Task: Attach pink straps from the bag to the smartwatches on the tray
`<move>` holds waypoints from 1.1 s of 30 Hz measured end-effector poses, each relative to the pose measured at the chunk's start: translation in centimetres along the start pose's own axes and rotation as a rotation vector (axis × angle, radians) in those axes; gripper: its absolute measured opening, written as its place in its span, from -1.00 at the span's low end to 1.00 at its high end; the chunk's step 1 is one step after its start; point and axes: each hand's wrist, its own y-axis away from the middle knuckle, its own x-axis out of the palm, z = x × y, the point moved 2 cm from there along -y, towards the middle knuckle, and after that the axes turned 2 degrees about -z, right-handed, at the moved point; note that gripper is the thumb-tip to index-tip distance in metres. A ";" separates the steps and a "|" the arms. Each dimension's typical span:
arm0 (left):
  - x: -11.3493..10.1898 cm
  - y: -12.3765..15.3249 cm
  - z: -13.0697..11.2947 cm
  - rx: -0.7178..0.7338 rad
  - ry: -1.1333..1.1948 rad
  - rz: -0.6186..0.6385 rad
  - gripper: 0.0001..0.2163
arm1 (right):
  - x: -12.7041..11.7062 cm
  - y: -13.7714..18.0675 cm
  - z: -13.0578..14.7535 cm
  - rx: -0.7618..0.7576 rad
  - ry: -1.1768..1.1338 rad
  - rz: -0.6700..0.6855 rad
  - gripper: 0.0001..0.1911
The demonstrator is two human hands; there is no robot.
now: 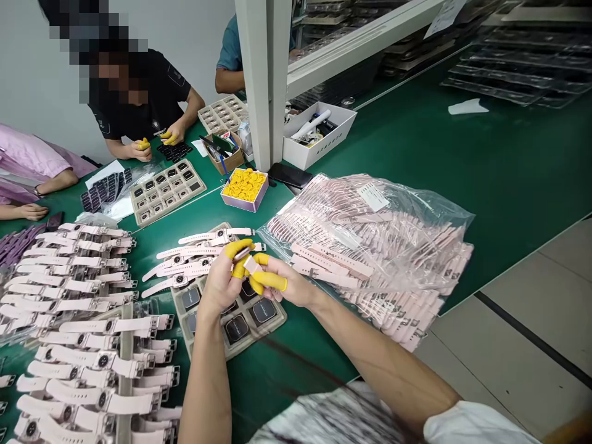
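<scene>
Both hands wear yellow finger cots and meet over a compartment tray (272, 320) of square watch bodies. My left hand (221, 280) is closed around a watch body (242, 253), seen nearly edge-on. Pinched in my right hand (282, 280) is the end of a pale pink watch strap (252, 265), close against the watch body; whether they are joined I cannot tell. Pink-strapped watches (178, 260) lie across the tray's far side, just left of my hands. To the right, a clear plastic bag (416, 203) is full of pink straps, some lying loose at its mouth.
Stacked rows of pink-strapped watches (92, 361) fill the left. Beyond my hands stand a small box of yellow finger cots (245, 188), a white box of tools (319, 135) and a post (261, 86). Across the table a co-worker (148, 105) handles small parts near another tray (166, 194).
</scene>
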 end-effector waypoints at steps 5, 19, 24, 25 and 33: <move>-0.1 -0.1 -0.4 0.086 -0.078 0.076 -0.62 | 0.1 0.0 0.2 -0.031 0.040 -0.019 -0.62; 0.3 0.0 -0.6 0.136 -0.166 0.056 -0.64 | 0.1 -0.4 -0.6 0.005 -0.348 -0.163 -0.64; 0.2 0.3 -1.0 0.077 -0.232 0.097 -0.64 | -0.3 -0.4 -0.5 0.049 -0.335 -0.219 -0.61; 0.2 0.3 -1.1 0.080 -0.264 0.096 -0.65 | -0.4 -0.4 -0.5 0.059 -0.323 -0.222 -0.61; 0.3 0.1 -0.5 0.059 -0.276 0.141 -0.70 | -0.5 -0.4 -0.5 0.086 -0.226 -0.228 -0.59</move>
